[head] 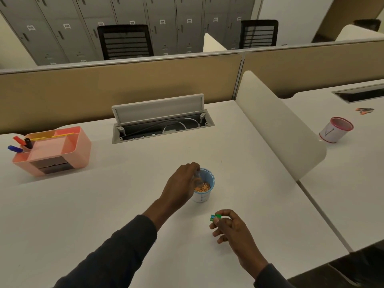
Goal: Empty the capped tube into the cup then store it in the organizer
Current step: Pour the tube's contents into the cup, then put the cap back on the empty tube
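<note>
A small white cup with a blue rim [204,195] stands on the white desk and holds orange bits. My left hand [180,183] grips a clear tube [197,177], tipped mouth-down into the cup; the fingers hide most of the tube. To the right of and nearer than the cup, my right hand [230,226] pinches the tube's green cap [215,217] between thumb and fingers. The pink organizer [68,146] sits at the far left of the desk, with open compartments, markers and a yellow pencil in it.
An open cable hatch [162,123] lies at the back of the desk [83,204]. A white divider panel [278,125] stands on the right. Beyond it, on the neighbouring desk, sits a red-rimmed cup [335,129].
</note>
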The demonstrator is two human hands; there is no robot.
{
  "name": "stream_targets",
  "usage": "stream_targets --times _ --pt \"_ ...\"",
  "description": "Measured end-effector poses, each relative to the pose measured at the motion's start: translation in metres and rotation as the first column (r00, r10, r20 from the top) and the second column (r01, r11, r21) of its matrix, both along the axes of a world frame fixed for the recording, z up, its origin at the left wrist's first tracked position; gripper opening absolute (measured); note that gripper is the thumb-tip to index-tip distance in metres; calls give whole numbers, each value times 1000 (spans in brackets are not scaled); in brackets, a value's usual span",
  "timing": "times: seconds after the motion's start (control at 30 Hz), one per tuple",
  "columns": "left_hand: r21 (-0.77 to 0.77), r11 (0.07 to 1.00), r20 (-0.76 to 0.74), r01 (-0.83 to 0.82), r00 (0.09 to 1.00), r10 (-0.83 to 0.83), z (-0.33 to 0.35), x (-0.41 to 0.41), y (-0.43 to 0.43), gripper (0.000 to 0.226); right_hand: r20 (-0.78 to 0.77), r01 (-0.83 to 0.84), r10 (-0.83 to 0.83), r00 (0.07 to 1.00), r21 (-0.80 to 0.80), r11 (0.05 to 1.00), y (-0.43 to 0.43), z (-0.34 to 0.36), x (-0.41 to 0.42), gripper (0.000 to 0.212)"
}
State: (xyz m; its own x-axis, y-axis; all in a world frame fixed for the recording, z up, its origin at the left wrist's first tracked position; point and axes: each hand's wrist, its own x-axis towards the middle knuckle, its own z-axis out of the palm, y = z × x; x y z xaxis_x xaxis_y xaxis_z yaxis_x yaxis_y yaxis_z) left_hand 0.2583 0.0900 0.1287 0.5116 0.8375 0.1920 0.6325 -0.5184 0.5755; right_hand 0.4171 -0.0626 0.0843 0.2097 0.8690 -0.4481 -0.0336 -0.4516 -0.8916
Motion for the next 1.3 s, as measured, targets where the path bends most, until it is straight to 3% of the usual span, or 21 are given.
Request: stream_targets --times 0.13,0.23,0.4,0.5,0.67,0.8,0.93,1.3 --pt "-95 990 126 -102 986 114 -3 -6 0 37 22 -2 1 1000 45 999 2 4 0 13" --pt "-141 976 231 -163 954 193 -1 -15 0 31 43 21 -26 999 110 994 4 8 2 15" --pt "-430 880 449 -201 798 402 10 -33 -13 22 43 36 -46 998 212 977 13 26 -3 22" --pt "-518 840 552 -163 687 473 21 -44 -26 23 25 25 -34 999 304 952 24 47 -11 25" --pt "-581 808 658 -98 528 537 39 -65 -48 23 53 -48 27 998 449 892 40 86 -29 28" --pt "-591 805 707 -53 447 549 53 -81 -68 23 197 -188 99 975 506 842 47 108 -46 29" --pt "-588 807 723 -57 409 556 63 -96 -83 22 339 -315 149 929 513 798 50 119 -66 32" --pt "-592 802 742 -77 337 580 83 -134 -109 20 507 -505 236 829 497 705 52 137 -99 28"
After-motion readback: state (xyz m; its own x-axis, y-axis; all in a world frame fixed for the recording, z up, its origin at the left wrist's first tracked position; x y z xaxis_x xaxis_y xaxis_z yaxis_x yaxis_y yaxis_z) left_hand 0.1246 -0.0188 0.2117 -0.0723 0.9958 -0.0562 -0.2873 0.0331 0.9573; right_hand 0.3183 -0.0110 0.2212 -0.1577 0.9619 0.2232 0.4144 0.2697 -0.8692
